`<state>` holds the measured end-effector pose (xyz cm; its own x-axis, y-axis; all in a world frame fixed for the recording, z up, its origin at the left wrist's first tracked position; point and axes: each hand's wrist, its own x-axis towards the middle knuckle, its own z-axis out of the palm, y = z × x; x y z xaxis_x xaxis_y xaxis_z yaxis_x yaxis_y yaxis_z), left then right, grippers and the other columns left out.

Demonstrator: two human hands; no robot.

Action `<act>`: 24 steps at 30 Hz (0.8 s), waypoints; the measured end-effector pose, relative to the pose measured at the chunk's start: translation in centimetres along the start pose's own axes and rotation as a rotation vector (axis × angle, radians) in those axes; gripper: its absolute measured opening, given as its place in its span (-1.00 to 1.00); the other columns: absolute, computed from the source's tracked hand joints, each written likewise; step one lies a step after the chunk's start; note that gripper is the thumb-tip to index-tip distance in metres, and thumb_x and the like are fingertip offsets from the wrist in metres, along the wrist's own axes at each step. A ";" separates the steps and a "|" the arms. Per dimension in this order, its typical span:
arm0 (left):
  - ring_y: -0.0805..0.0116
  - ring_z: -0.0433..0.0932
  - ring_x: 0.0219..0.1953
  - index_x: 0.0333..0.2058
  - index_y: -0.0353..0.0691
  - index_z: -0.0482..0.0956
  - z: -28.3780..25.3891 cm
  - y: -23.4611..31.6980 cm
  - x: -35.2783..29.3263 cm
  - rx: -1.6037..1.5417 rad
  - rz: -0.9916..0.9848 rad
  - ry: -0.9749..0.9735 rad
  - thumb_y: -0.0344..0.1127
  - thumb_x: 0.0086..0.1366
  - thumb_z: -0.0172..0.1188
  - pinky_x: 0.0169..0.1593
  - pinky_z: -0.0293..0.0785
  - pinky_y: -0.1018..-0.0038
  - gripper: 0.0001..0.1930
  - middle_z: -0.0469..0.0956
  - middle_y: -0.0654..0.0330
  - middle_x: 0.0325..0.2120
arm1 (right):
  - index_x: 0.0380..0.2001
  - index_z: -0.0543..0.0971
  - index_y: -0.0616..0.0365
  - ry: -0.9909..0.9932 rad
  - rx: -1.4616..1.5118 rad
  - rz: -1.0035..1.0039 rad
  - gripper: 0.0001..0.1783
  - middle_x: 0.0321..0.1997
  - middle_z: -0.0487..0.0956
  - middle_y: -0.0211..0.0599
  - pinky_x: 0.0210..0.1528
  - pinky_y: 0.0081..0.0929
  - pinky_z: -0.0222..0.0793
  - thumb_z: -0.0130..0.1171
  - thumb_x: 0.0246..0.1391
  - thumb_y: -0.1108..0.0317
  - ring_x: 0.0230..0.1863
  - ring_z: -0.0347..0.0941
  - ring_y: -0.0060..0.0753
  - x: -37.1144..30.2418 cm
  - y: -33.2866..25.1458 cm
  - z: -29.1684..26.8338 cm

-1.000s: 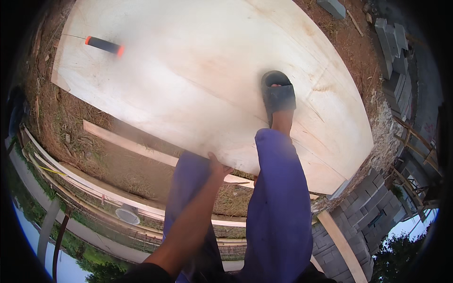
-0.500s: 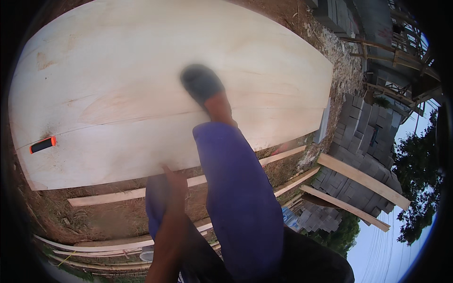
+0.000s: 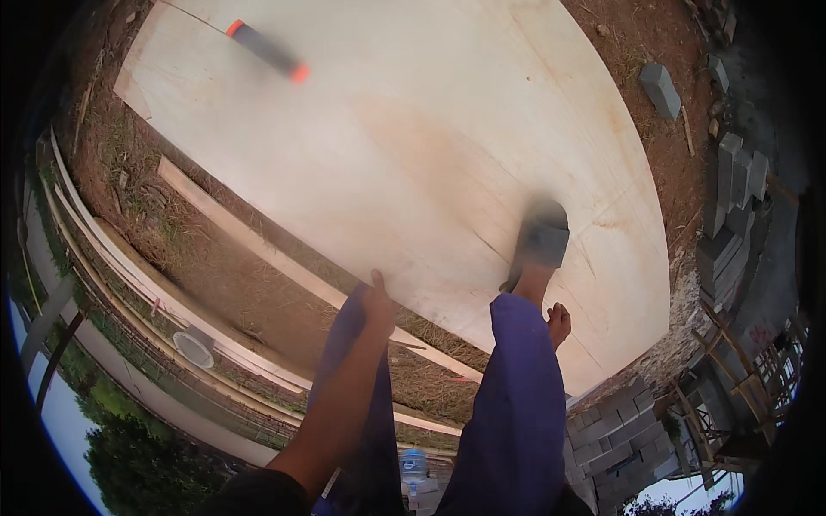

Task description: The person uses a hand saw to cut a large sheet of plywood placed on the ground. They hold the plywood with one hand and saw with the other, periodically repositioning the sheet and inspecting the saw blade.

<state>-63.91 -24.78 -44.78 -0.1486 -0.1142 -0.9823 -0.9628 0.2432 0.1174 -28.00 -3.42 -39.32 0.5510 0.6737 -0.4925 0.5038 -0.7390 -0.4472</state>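
Observation:
A large pale wooden sheet (image 3: 413,172) lies on the ground, and my foot in a dark shoe (image 3: 544,230) is on it. My left hand (image 3: 377,305) hangs beside my left knee, near the sheet's edge; one digit points up while the other fingers are hidden, so its grip is unclear. To the right of my other knee, my right hand (image 3: 559,325) shows curled fingers over the sheet, with nothing visible in them. A short black bar with orange ends (image 3: 267,50) lies on the sheet at the upper left, apart from both hands.
Along the sheet's near edge runs a long wooden batten (image 3: 249,245) on dry grass. More long poles (image 3: 129,267) and a round pale container (image 3: 194,350) lie at left. A blue water jug (image 3: 414,464) is near my legs. Grey blocks (image 3: 619,439) are stacked at right.
The view has turned, so the sheet and the black bar sit at another angle. My right hand has come into view. My left hand stays by my left knee.

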 end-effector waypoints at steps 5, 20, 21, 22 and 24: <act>0.06 0.47 0.25 0.38 -0.23 0.28 -1.2 -4.3 6.1 0.085 0.081 0.080 0.24 0.53 0.04 0.22 0.49 0.06 -0.27 0.45 0.01 0.24 | 0.22 0.50 0.31 -0.563 -0.349 -0.678 -0.49 0.13 0.61 -0.08 0.14 -0.24 0.50 0.19 0.37 0.17 0.17 0.54 -0.21 -1.4 -19.5 12.0; 0.04 0.66 0.08 0.13 -0.41 0.56 0.4 1.9 0.2 0.207 0.150 0.179 0.14 0.25 0.42 0.16 0.52 0.21 -0.27 0.69 -0.12 -0.02 | 0.39 0.27 0.41 -1.112 -0.489 -1.107 -0.18 -0.11 0.65 -0.03 -0.10 -0.31 0.59 0.24 0.14 0.23 -0.14 0.66 -0.22 -42.2 -43.3 44.6; 0.01 0.66 0.09 0.12 -0.41 0.57 0.4 1.1 0.5 0.165 0.129 0.195 0.16 0.22 0.43 0.17 0.53 0.19 -0.26 0.69 -0.14 -0.02 | 0.37 0.30 0.41 -1.166 -0.489 -1.028 -0.23 -0.17 0.67 -0.05 -0.14 -0.33 0.59 0.20 0.14 0.27 -0.20 0.67 -0.25 -42.1 -43.1 44.8; -0.02 0.65 0.10 0.11 -0.41 0.57 0.2 0.4 0.7 0.124 0.108 0.209 0.17 0.20 0.45 0.17 0.53 0.17 -0.24 0.68 -0.16 -0.01 | 0.33 0.35 0.43 -1.177 -0.513 -1.013 -0.28 -0.19 0.67 -0.06 -0.15 -0.35 0.59 0.18 0.14 0.28 -0.22 0.67 -0.27 -41.8 -42.9 44.8; -0.05 0.65 0.10 0.10 -0.42 0.57 0.6 0.2 1.0 0.102 0.122 0.240 0.18 0.17 0.46 0.17 0.54 0.15 -0.23 0.68 -0.18 -0.02 | 0.24 0.45 0.45 -1.189 -0.536 -0.993 -0.38 -0.24 0.67 -0.09 -0.17 -0.40 0.58 0.15 0.15 0.32 -0.27 0.67 -0.33 -40.9 -43.2 44.8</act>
<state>-64.08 -24.32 -45.79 -0.3232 -0.2999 -0.8976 -0.9086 0.3636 0.2056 -102.06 0.89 -33.30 -0.7736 0.2888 -0.5640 0.6262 0.2123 -0.7502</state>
